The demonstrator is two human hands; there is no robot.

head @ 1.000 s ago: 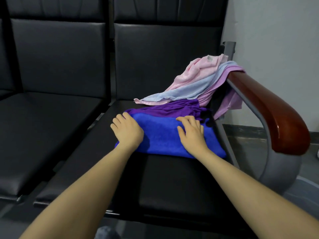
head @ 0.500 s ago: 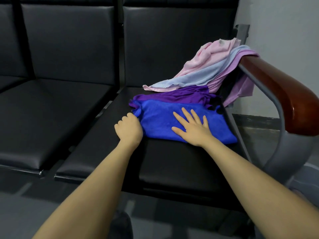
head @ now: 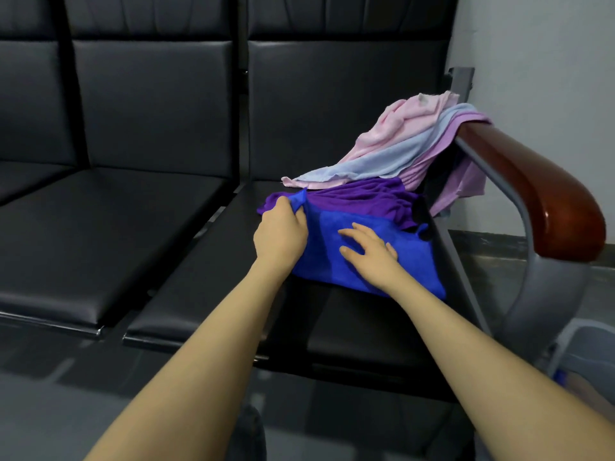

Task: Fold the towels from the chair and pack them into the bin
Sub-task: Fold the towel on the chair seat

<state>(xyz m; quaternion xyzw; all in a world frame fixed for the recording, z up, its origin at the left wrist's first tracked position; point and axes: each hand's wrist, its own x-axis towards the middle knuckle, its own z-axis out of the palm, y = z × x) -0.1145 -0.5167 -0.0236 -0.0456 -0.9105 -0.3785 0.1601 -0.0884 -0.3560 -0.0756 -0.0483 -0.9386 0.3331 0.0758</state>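
- The left hand (head: 279, 232) grips the far-left corner of the blue towel (head: 409, 261) on the chair seat (head: 366, 327).
- The right hand (head: 369, 251) rests flat on it, fingers spread.
- The purple towel (head: 366, 194) lies partly hidden beneath the pastel towels (head: 399, 151).

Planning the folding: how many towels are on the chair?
5 visible: blue towel under both hands, purple towel behind it, pink towel, light blue towel and lilac towel draped at the armrest. More may hide beneath.
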